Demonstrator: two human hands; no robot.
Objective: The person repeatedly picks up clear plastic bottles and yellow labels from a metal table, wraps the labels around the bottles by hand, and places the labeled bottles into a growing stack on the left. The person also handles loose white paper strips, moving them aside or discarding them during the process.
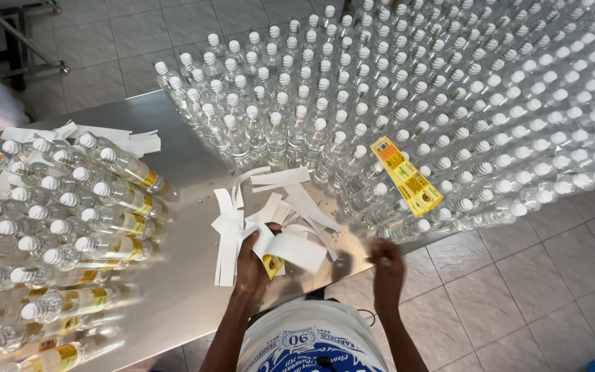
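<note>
Labels (273,265) are the work in hand: the left hand (253,265) is closed on a small bundle of them at the near table edge, yellow print showing below the fingers and a white backing sheet (296,249) curling out to its right. Judged by the look, each label is thin, light, limp paper, easily creased or torn and likely tacky on one face; it is best taken by a corner or short edge, pinched lightly. The right hand (385,258) hangs off the table edge, just right of the bundle, fingertips drawn together; whether it holds anything cannot be told. Peeled white strips (228,234) lie fanned just beyond and left of the grip on the steel table (187,158). One long yellow label (406,176) with red print lies on the caps beyond and right of the right hand. Upright clear bottles (297,124) with white caps stand unlabelled far beyond the grip. Labelled bottles (98,220) lie on their sides well left, yellow bands showing.
</note>
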